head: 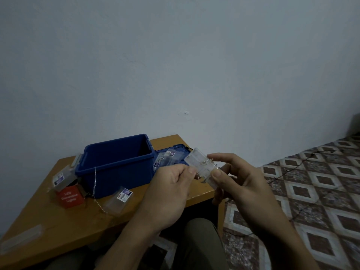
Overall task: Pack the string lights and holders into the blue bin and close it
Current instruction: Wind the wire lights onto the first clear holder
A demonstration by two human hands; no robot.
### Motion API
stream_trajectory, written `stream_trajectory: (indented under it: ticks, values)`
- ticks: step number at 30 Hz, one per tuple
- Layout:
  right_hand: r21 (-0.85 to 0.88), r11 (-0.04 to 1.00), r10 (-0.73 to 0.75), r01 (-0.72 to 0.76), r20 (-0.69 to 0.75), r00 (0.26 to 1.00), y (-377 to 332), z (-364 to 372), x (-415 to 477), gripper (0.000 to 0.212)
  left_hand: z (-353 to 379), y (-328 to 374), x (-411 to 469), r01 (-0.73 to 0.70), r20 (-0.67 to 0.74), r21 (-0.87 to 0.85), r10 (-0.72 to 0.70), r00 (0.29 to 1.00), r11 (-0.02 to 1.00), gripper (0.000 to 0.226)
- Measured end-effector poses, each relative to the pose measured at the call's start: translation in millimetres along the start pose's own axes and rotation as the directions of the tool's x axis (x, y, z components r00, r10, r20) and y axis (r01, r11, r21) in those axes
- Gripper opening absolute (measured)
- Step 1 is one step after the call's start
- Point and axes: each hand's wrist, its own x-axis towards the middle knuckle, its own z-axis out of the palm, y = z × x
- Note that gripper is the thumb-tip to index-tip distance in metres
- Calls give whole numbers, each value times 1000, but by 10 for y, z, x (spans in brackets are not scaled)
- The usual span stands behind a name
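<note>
Worktop [39, 221], left to right.
- Clear holder [60, 178]: left edge, just behind the red box [70, 197].
- Blue bin [116, 162]: open, toward the far edge, interior too dark to read. A light wire [95, 180] hangs over its front wall.
- Labelled holder [119, 199]: lying flat in front of the bin.
- Left hand [169, 193]: fingertips pinching at the held holder [200, 168].
- Right hand [245, 184]: clamped on that same holder, thumb across its face, above the right edge.

Hazards: the fine wire may snag on the bin rim or tangle. The slick holder could slip and drop to the floor.
</note>
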Motion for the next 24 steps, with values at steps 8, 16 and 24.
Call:
stream_trajectory:
  ticks: [8, 16, 24]
  values:
    - [-11, 1000, 19, -18, 87, 996, -28, -36, -21, 27, -12, -23, 4, -54, -10, 103, 55, 998, 993, 43]
    - [-14, 1000, 21, -20, 63, 998, -41, -49, -14, 19, -9, -33, 3, -53, 19, 112, 51, 999, 992, 47]
    - [-6, 1000, 23, -23, 57, 998, -31, -20, -9, 23, -19, -33, -8, -46, 1, 148, 47, 999, 988, 45]
